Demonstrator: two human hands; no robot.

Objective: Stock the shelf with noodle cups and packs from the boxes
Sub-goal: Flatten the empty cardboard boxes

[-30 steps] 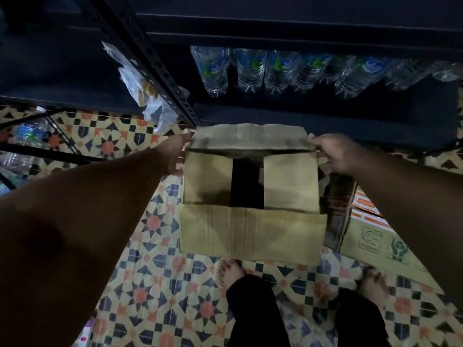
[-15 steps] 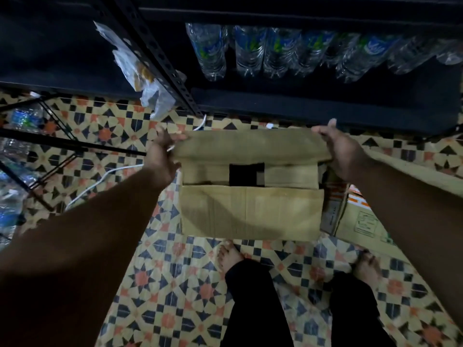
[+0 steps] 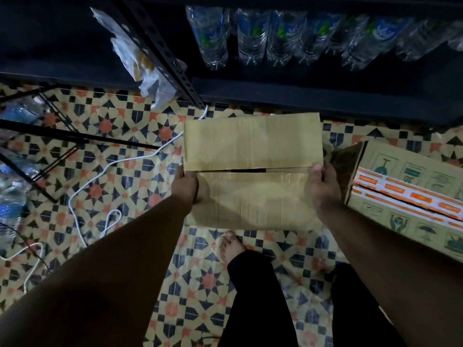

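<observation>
Plain brown box [image 3: 253, 171], flaps folded shut, both hands [image 3: 186, 186] [image 3: 324, 187] gripping its opposite sides.

A plain cardboard box [image 3: 253, 171] sat on the patterned tile floor [image 3: 112, 171], flaps folded shut with a narrow gap. The left hand [image 3: 185, 186] and right hand [image 3: 324, 186] gripped its sides. A printed carton [image 3: 406, 194] lay beside it. Water bottles [image 3: 275, 36] lined the dark shelf [image 3: 300, 96].
</observation>
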